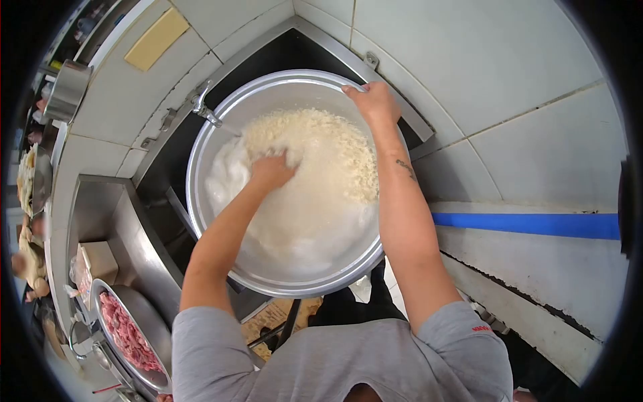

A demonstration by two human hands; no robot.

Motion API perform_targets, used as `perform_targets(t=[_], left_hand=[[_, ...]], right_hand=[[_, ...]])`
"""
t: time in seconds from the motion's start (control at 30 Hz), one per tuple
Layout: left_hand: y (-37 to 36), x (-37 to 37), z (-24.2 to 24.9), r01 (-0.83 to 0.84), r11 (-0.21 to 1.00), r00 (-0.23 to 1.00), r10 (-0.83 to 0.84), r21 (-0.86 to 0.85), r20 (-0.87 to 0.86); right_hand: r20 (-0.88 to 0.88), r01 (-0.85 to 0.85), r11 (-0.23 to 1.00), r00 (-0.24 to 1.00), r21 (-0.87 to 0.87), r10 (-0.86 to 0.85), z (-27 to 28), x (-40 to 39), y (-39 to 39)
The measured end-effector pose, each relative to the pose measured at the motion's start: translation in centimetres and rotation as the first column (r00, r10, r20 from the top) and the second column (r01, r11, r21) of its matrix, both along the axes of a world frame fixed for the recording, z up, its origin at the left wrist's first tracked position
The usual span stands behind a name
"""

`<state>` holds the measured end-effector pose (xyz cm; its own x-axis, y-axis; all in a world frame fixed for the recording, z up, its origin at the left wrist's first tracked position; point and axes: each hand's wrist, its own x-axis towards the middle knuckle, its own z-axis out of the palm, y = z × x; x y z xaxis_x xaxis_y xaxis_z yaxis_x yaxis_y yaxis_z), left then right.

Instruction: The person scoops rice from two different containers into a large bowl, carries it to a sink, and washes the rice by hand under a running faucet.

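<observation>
A large round metal basin (194, 194) holds pale rice grains (315, 127) in cloudy white water (301, 234). My left hand (271, 171) dips into the water on the left side, at the edge of the heaped rice. Its fingers look spread, with their tips hidden under the surface. My right hand (376, 104) is closed over the basin's rim at the upper right, thumb on the inner side. From a metal tap (206, 110) at the upper left, water runs into the basin, and foam (226, 171) gathers below it.
A steel bowl of raw meat pieces (127, 331) stands at lower left, near a white box (99, 261) in a steel sink (127, 214). A metal pot (69, 90) sits on the left ledge. Tiled walls (495, 74) close in behind and right, where a blue strip (529, 224) runs.
</observation>
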<state>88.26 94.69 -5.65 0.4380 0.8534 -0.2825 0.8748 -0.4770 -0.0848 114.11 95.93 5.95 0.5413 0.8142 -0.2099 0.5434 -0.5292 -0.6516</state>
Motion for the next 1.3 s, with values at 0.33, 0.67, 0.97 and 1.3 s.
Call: perform_targets(t=[0.33,0.67,0.97,1.3], left_hand=[[-11.8,4.9,4.9,0.547,0.722,0.83,-0.401,-0.424,0.387],[4.9,13.0,1.0,0.571,0.819,0.785,-0.566,-0.059,-0.254],[9.6,-0.9,-0.5,-0.056,0.884,0.963,-0.073,-0.463,-0.258],[-5.8,-5.9,-0.7,-0.2,0.226,0.57,0.818,-0.953,0.074]], right_hand=[[0.035,0.02,1.0,0.999,0.02,-0.021,0.2,-0.5,-0.2],[0.039,-0.008,1.0,0.999,-0.008,0.008,0.5,-0.3,-0.2],[0.008,-0.008,1.0,1.0,-0.006,0.008,0.1,-0.2,0.0],[0.023,0.025,0.999,0.999,0.034,-0.026,-0.8,0.0,0.3]])
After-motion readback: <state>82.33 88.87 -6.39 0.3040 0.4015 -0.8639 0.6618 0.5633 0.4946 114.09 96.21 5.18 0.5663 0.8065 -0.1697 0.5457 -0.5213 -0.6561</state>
